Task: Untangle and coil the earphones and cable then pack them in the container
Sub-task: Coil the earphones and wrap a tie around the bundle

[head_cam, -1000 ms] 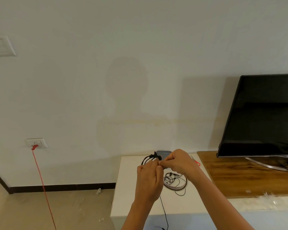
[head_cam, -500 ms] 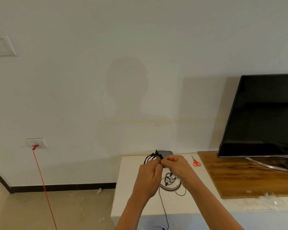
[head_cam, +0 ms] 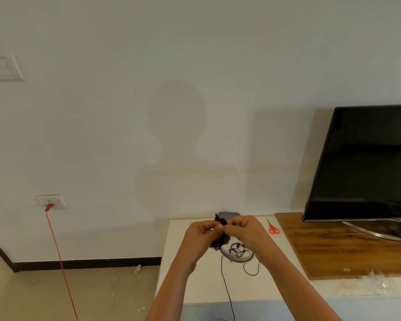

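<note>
My left hand (head_cam: 200,237) and my right hand (head_cam: 247,231) meet above the white table (head_cam: 195,281), both gripping a bunch of black cable (head_cam: 220,239) coiled between them. One loose end of the cable (head_cam: 226,286) hangs down past the table's front edge. Below my right hand sits a round clear container (head_cam: 237,254) with thin black earphones (head_cam: 236,250) lying in it; one earphone wire trails out onto the table.
A dark grey box (head_cam: 228,215) stands at the back of the table behind my hands. Red scissors (head_cam: 272,228) lie to the right. A wooden board (head_cam: 333,246) carries a TV (head_cam: 366,163). A red cord (head_cam: 58,258) runs from a wall socket to the floor.
Both hands drew closer together and dropped slightly, and the cable loops that stood up above my left hand are now bunched tight between the fingers. The scissors came into view.
</note>
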The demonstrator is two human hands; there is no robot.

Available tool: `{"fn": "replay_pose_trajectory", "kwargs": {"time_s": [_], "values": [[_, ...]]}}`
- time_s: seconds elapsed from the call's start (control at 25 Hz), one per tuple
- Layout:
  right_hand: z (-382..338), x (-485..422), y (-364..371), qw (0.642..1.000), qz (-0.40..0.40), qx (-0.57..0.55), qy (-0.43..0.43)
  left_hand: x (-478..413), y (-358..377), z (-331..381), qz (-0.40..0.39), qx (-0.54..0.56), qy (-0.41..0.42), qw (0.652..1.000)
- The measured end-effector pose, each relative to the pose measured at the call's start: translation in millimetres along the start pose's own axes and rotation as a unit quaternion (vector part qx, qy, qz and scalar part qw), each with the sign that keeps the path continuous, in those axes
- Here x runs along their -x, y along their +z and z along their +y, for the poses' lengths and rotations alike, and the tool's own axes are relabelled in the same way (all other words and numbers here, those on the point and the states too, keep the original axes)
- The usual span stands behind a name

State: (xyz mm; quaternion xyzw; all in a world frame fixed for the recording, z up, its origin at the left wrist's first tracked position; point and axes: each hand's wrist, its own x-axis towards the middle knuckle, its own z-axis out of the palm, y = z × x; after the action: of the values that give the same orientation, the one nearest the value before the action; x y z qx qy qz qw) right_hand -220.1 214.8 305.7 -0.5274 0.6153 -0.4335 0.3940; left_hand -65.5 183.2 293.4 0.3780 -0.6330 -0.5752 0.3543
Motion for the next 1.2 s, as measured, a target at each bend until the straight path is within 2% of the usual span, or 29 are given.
{"fn": "replay_pose_trajectory", "kwargs": {"time_s": [0.2, 0.36, 0.48, 0.68, 0.88, 1.0, 1.2], "values": [[-0.5, 1.2, -3.7, 0.998, -0.035, 0.036, -0.025, -2.3, -2.0, -2.6, 0.025, 0.056, -0.071, 0.996], [1.2, 0.2, -5.1, 0.999, -0.031, 0.032, -0.010, -7.2, -0.8, -7.3, 0.119, 0.016, -0.094, 0.988], [2.4, -2.4, -3.3, 0.999, -0.001, 0.039, -0.007, -6.3, 5.3, -6.6, 0.180, -0.007, -0.069, 0.981], [3.3, -4.7, 0.0, 0.995, 0.030, 0.089, -0.019, 0.2, 20.7, -4.1, 0.228, -0.024, -0.009, 0.973], [1.9, -5.9, -4.9, 0.998, 0.032, 0.048, 0.017, 6.9, 26.7, -4.9, 0.203, 0.013, 0.005, 0.979], [2.1, -5.7, -6.6, 0.999, 0.010, 0.031, 0.032, 4.4, 22.5, -4.3, 0.197, 0.061, -0.024, 0.978], [7.2, -5.3, -5.2, 0.998, 0.023, 0.048, 0.042, 0.6, 13.1, -6.1, 0.141, 0.097, -0.081, 0.982]]}}
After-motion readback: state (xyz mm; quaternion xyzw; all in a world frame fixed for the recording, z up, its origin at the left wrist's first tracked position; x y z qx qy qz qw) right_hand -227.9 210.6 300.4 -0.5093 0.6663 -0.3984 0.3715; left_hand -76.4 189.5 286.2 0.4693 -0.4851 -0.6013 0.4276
